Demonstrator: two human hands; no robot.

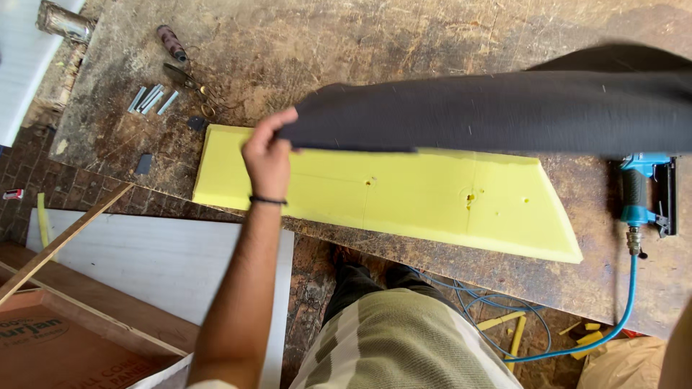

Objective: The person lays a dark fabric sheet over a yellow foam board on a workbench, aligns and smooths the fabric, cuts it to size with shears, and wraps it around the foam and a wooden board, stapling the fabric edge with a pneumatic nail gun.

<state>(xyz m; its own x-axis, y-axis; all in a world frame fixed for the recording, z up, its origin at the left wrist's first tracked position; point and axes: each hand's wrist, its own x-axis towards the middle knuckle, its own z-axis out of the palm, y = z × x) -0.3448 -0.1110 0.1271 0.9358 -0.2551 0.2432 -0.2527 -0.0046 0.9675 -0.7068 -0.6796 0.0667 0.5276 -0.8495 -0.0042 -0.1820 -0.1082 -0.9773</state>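
Head view: left hand pinches the near-left end of a dark fabric sheet, fingers curled tight over its edge, thumb underneath where I can't see it. Black band on that wrist. Fabric long axis runs left-right across the frame, rising slightly toward the right; it hangs above the workbench and over the far edge of a yellow foam panel. Fabric is motion-blurred, so texture and exact edge are hard to make out, and its right end runs out of frame at the upper right. Foam panel lies flat on the bench, long axis also left-right, dropping toward the lower right; left end cut roughly square, right end cut at a slant to a point at the near-right corner. Its far long edge is hidden under the fabric. A few small holes and faint seam lines show on the foam top. Right hand: not visible, only a sliver of arm at the bottom-right corner, so grip can't be told. Blue pneumatic stapler sits on the bench just beside the foam's right end, partly covered by the fabric on top, blue air hose running down off the bench edge. Far left of bench: strips of staples, scissors, a small dark cylindrical tool. White board on the floor below the bench.
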